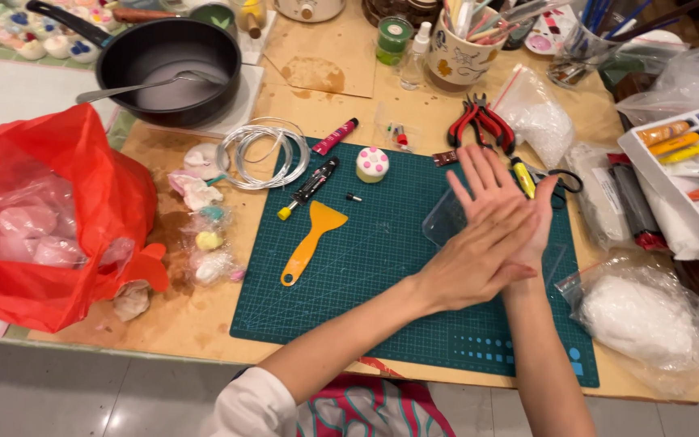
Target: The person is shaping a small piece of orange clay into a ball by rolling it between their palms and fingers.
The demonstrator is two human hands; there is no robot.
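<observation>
With my left hand [479, 259] pressed flat across my right hand [502, 198], fingers straight and together, whatever's between the palms stays hidden, held over the green cutting mat [382, 259] beside the orange scraper [311, 239], kept within reach.

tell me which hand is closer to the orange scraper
Left. The left hand lies right of the orange scraper over the green mat; the right hand is farther right, behind it.

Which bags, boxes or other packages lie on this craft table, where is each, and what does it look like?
Red plastic bag: far left, crumpled, holding clear bags of pale lumps.
Clear bag: lower right, full of white material.
White paint box: right edge, with orange, yellow and blue tubes.
</observation>
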